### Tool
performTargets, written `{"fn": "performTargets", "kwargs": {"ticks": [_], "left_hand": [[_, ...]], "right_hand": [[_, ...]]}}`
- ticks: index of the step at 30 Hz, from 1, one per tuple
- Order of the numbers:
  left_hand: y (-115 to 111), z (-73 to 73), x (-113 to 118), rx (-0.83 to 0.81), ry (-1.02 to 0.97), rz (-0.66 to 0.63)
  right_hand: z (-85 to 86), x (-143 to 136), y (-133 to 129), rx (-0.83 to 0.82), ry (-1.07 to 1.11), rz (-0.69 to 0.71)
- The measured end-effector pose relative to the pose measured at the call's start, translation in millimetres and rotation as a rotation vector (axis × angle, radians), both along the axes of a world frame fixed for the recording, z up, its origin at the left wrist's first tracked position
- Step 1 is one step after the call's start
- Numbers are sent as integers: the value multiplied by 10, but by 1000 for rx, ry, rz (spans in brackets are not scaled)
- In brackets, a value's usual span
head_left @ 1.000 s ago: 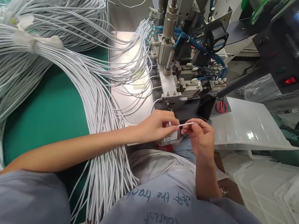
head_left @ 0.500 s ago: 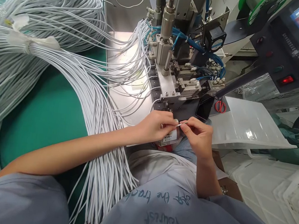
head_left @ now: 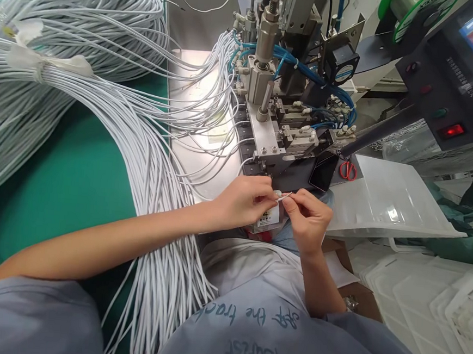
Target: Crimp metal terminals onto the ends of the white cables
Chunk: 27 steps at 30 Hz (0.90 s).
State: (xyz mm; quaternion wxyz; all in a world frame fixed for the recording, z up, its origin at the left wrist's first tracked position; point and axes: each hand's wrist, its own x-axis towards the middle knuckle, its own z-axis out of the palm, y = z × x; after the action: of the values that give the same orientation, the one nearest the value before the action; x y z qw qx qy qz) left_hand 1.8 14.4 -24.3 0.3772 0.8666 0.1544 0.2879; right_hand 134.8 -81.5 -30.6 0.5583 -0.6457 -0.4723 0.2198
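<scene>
Between my two hands is the end of a white cable (head_left: 283, 197), with thin wires showing at its tip. My left hand (head_left: 251, 200) pinches the cable between thumb and fingertips. Thumb and forefinger of my right hand (head_left: 309, 213) are closed on the thin wire end. Just beyond both hands stands a machine (head_left: 265, 130) with metal cylinders and blue air tubes. Several white cables run into its left side. Below my fingers is a clear box with a white label (head_left: 269, 218), partly hidden by my left hand.
A large bundle of white cables (head_left: 114, 113) lies over the green table mat (head_left: 65, 163) at left, beneath my left forearm. Red-handled scissors (head_left: 348, 170) and a dark phone (head_left: 324, 170) lie right of the machine. A control panel (head_left: 453, 79) overhangs the upper right, above a white plastic sheet (head_left: 398, 198).
My right hand has shifted slightly left and tilted, and the wire end between my hands shows at a different angle. My left hand keeps almost the same place.
</scene>
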Motion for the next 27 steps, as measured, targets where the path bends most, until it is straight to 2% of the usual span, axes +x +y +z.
{"fn": "performTargets", "kwargs": {"ticks": [3, 5, 7, 9, 11, 13, 16, 21, 27], "left_hand": [[18, -52, -13, 344, 71, 59], [24, -68, -16, 443, 100, 98], [24, -68, -13, 356, 89, 134], [19, -58, -5, 164, 55, 148], [16, -45, 1, -10, 37, 124], [24, -36, 3, -87, 44, 66], [68, -43, 0, 5, 140, -3], [192, -93, 4, 321, 466, 73], [255, -117, 25, 365, 599, 67]], "right_hand": [[62, 62, 28, -41, -203, 59], [53, 93, 61, -34, -232, 102], [4, 93, 97, 20, -216, 95], [-60, 63, 126, 88, -182, 49], [-116, 25, 145, 129, -129, 5], [-153, 4, 160, 141, -68, -28], [-202, 36, 201, 101, -2, -36], [-371, 222, 353, -85, 110, 36], [-520, 302, 493, -262, 347, 69]]}}
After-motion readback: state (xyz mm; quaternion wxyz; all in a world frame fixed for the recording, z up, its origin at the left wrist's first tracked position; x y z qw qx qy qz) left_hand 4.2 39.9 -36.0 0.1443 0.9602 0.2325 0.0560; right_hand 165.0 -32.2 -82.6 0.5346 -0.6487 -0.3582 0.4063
